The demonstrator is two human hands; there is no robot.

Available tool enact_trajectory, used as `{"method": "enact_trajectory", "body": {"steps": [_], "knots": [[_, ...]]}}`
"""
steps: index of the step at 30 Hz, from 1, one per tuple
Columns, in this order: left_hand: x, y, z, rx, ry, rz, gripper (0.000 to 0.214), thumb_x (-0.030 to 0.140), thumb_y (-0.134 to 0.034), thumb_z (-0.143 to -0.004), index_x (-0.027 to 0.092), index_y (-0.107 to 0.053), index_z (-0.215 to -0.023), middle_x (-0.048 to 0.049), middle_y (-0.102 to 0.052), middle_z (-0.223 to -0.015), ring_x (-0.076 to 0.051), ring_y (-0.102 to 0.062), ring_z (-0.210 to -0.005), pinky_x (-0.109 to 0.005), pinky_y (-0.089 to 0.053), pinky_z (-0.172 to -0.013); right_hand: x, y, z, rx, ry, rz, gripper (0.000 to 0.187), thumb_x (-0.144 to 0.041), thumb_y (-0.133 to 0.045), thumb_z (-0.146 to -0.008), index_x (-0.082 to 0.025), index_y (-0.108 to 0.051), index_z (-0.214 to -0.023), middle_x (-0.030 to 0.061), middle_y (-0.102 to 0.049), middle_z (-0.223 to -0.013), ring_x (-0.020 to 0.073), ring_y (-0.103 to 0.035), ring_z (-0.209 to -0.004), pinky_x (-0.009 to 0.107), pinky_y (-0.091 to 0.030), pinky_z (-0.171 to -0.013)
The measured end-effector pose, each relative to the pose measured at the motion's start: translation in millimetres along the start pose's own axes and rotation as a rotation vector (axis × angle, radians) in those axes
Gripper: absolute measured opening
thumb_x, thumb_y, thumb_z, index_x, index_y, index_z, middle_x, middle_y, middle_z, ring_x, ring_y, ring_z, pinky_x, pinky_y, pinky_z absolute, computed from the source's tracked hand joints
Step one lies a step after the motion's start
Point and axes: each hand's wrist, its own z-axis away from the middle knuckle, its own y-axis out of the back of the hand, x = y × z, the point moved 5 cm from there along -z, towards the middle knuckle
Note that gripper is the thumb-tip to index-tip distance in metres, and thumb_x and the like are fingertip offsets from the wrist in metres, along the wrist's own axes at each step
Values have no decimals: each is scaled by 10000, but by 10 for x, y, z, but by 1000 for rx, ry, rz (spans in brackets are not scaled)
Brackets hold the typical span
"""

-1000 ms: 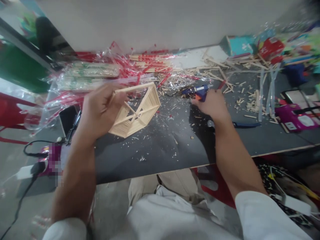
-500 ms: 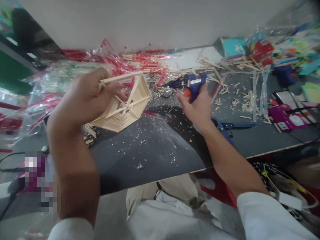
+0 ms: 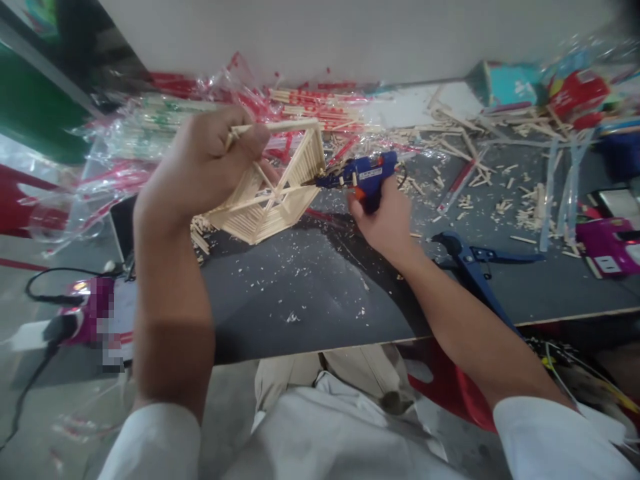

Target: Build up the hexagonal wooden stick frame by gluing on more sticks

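Observation:
My left hand (image 3: 210,160) is closed on the upper left edge of a wooden stick frame (image 3: 260,223), a many-sided piece with spokes and rows of thin sticks, tilted above the table. In my right hand (image 3: 387,220) is a blue glue gun (image 3: 369,177), its handle gripped and its orange trigger partly covered by my fingers. The gun's nozzle points left and meets the right side of the frame in view; whether it touches I cannot tell. Part of the frame's left side is hidden behind my left hand.
Blue cutters (image 3: 470,263) lie on the dark table (image 3: 320,293) right of my right forearm. Bundled sticks (image 3: 320,110) in red-marked plastic are at the back. Cut stick pieces (image 3: 535,210) are scattered rightward, near a magenta power socket (image 3: 607,247). Another magenta socket box (image 3: 93,310) sits lower left.
The glue gun in my right hand has come left to the frame, its nozzle now over the right side. My left hand still holds the frame. The camera view has shifted.

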Motion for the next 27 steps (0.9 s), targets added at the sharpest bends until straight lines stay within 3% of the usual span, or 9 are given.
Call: {"method": "enact_trajectory", "body": {"steps": [3,9,12,15,20,27], "knots": [[66,-48,0,-81,-111,-186,681,871,-518,-891,201,-551,-774,-45,-744,-704,-81,-459,-506,-341,-459,-634,24,-11,-4,-19,30,15,376,-543,-606,-933,-254,-563,-1170,119,-686,-936,351,-694,-951,508,-549,-888],[35,-5,-29,-45,-83,-231,502,659,-575,-998,208,-541,-781,-9,-682,-682,-69,-348,-521,-378,-441,-690,38,-71,-11,-51,16,-42,410,-524,-621,-932,-263,-567,-1243,124,-676,-985,385,-684,-1060,553,-533,-970],[28,-7,-17,-43,-72,-202,598,802,-579,-919,224,-532,-773,-37,-691,-688,-133,-487,-581,-452,-485,-766,21,-67,-11,-59,18,-49,395,-521,-604,-948,-263,-563,-1244,119,-670,-966,374,-685,-1031,541,-529,-964],[50,-26,-3,-59,-96,-199,669,883,-519,-881,224,-506,-766,-43,-720,-692,-131,-515,-571,-415,-505,-716,8,-59,-12,-73,28,-35,371,-524,-592,-953,-255,-566,-1207,120,-669,-949,356,-686,-963,522,-530,-927],[65,-26,5,-56,-140,-269,505,628,-509,-1049,195,-528,-788,-9,-715,-701,-53,-361,-516,-270,-361,-626,4,-44,-20,-66,19,-36,357,-537,-594,-944,-257,-577,-1165,115,-663,-918,354,-686,-954,507,-530,-907],[62,-30,6,-79,-114,-225,435,494,-530,-1087,166,-540,-802,10,-680,-676,-44,-461,-507,-225,-273,-549,-3,-22,-24,-72,54,9,438,-564,-550,-968,-233,-584,-1253,140,-694,-956,375,-703,-985,513,-541,-912]]}}
